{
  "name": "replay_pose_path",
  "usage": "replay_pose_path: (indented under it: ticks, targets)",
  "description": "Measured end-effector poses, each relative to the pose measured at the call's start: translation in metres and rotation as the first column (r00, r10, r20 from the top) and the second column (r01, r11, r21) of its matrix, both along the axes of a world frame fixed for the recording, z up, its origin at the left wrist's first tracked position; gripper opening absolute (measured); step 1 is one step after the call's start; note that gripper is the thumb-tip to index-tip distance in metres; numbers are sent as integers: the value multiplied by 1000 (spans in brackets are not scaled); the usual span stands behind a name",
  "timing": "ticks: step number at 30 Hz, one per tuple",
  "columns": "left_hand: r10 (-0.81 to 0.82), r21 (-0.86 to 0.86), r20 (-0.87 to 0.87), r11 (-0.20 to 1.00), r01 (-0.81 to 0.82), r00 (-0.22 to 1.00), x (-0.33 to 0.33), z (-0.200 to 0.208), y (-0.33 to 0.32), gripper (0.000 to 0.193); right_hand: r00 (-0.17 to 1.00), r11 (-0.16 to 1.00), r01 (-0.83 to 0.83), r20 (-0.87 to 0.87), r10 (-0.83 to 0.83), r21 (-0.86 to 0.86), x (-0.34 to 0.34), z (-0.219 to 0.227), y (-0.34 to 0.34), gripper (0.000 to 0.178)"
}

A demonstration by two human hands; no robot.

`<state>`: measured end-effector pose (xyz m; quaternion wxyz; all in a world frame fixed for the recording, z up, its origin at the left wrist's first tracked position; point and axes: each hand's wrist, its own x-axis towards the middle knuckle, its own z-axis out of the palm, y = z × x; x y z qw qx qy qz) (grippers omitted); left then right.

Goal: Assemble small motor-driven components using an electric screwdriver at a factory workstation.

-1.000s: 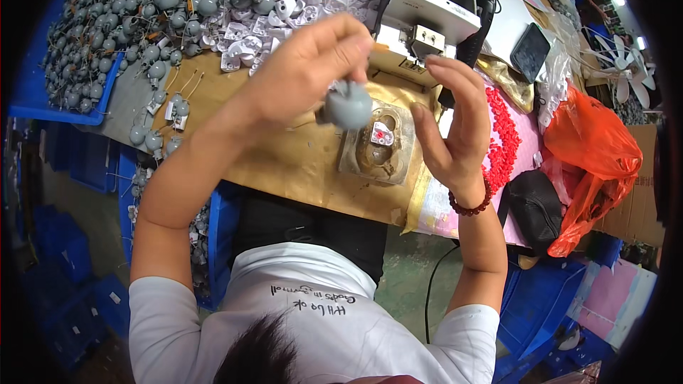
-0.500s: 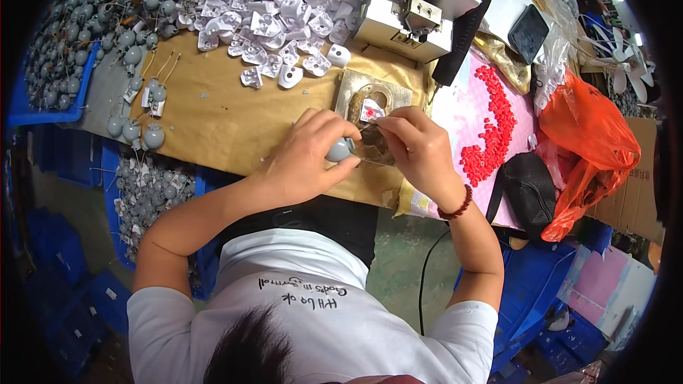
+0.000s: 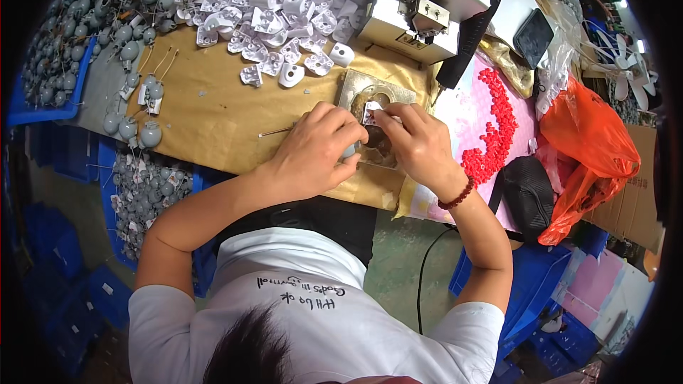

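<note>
My left hand [image 3: 313, 149] is curled round a small grey rounded piece [image 3: 348, 150], most of it hidden by the fingers. A thin stiff wire [image 3: 274, 131] sticks out behind that hand's knuckles. My right hand [image 3: 421, 148] is closed, thumb and fingertips pinched at a white plastic housing [image 3: 370, 109]; what lies between the tips cannot be made out. The housing sits in the hollow of a square metal fixture [image 3: 398, 92], which lies on the brown paper covering the bench. Both hands meet over the fixture's near side.
White housings [image 3: 284, 18] are heaped behind, grey rounded pieces with wires [image 3: 85, 28] at the far left. A white machine [image 3: 420, 11] stands beyond the fixture. Right of it lie small red parts [image 3: 498, 121], a black pouch [image 3: 528, 188] and an orange plastic bag [image 3: 590, 142].
My right fingertips have moved in over the housing, covering the red part seen on it before. My left hand has turned slightly, hiding more of the grey piece; the wire behind it now shows.
</note>
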<state>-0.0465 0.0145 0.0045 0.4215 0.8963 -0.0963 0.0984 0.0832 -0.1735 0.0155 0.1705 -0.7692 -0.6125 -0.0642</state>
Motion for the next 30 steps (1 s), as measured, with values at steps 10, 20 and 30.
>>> replay_pose_path:
  ticks: [10,20,30]
  targets:
    - [29,-14,20,999,-29,999,3,-1,4,28,913,965,197,-391,-116,174,-2,-13,1,25]
    - [0,-15,-23,1000,0,1000,0,1,2,27,998,994,38,-53,-44,-103,-8,10,8,32]
    - [80,436,206,885,-165,975,13,-12,-15,53,991,998,31,-127,-38,-60,-13,8,-6,32]
